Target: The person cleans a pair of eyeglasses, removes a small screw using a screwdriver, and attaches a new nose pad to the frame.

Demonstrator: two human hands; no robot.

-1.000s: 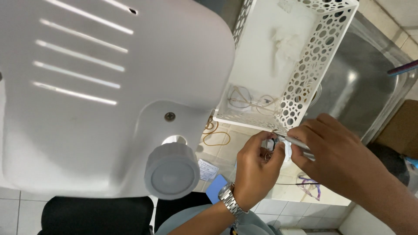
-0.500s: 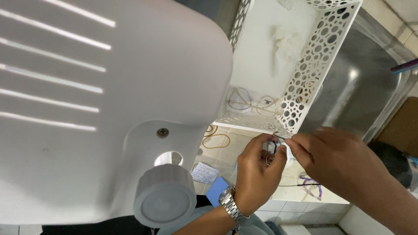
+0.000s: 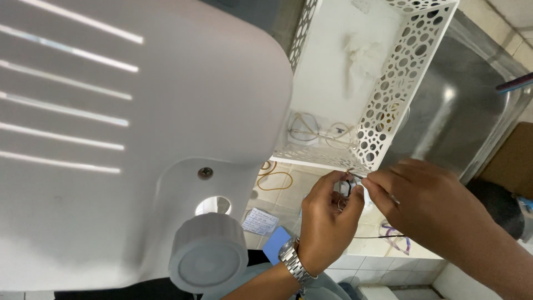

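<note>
Both arms are bare as far as the view goes, no sleeves and no gloves on either the left hand [image 3: 328, 222] or the right hand [image 3: 427, 205]. Only thing worn that I can spot is a silver metal wristwatch [image 3: 294, 260] with a link bracelet, sitting on the left wrist. There's some grey-blue fabric [image 3: 261, 283] right under that forearm at the bottom edge, probably the person's clothing, but too little of it shows to tell.

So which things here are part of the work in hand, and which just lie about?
In hand:
left hand and right hand, pinching a small metal part between them; what it is cannot be told.

Lying about:
white perforated basket
rubber bands
steel sink
large white appliance
</note>
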